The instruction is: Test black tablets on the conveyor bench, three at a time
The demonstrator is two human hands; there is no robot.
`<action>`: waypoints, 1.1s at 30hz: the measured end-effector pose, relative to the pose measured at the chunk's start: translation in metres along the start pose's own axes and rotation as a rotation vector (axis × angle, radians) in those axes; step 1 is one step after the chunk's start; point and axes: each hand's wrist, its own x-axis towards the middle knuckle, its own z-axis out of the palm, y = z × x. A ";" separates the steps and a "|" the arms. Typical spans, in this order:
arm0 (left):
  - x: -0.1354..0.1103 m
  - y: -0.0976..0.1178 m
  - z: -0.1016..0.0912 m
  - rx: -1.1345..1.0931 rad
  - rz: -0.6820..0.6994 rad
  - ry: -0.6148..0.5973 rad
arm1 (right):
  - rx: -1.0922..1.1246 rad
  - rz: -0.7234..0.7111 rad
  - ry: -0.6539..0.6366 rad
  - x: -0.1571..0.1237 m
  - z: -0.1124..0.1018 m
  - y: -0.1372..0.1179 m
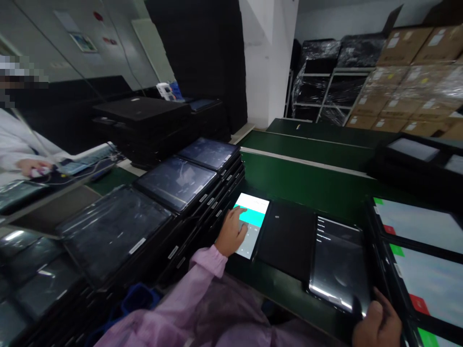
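Note:
My left hand, in a pink sleeve, reaches over a tablet whose lit screen is white, teal and grey. Its fingers are apart, with a fingertip at the teal band, and nothing is held. Right of that tablet lies a flat black pad. Beyond the pad is a second tablet, its dark screen showing small white lines of text at the top left. My right hand is closed at this tablet's lower right corner, thumb and finger against the edge; its other fingers are partly hidden.
Stacked tablets in black trays rise on the left. More tablets with white screens and green and red patches line the right side. A green work surface runs behind. A co-worker's hand shows far left; cartons stand at the back.

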 end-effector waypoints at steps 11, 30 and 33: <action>0.003 -0.024 -0.006 -0.026 -0.039 0.102 | -0.003 -0.455 -0.321 0.017 0.015 -0.050; 0.016 -0.047 -0.005 -0.064 -0.074 0.071 | -0.093 -0.129 -0.265 0.032 -0.015 0.018; 0.019 -0.046 -0.006 -0.032 -0.066 0.066 | 0.013 -0.016 -0.235 0.026 -0.011 0.036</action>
